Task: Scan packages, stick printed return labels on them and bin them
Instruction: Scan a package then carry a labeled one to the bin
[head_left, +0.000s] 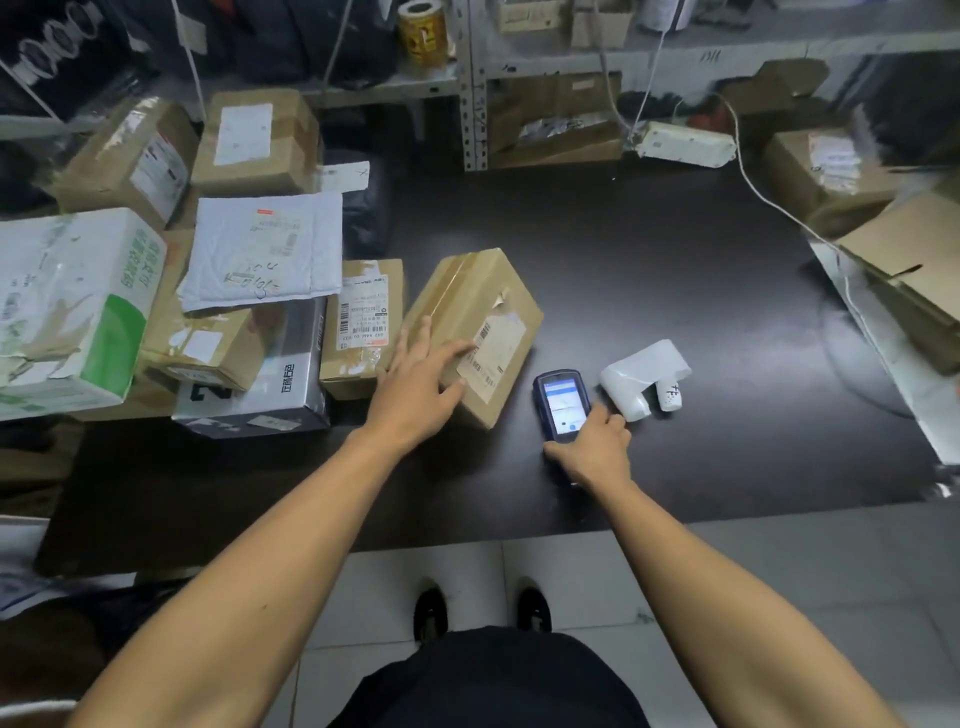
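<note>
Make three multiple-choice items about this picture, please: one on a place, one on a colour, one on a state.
1. Where is the handheld scanner?
A. right of the brown box
B. on the shelf
C. on the floor

2. What colour is the table?
A. white
B. dark
C. green

3. What does the left hand do?
A. hangs idle
B. grips tape
C. rests on the brown box

Key: 1 A, it lies beside the box under the right hand; 2 B, the top looks near black; 3 C, spread fingers lie on the box.
</note>
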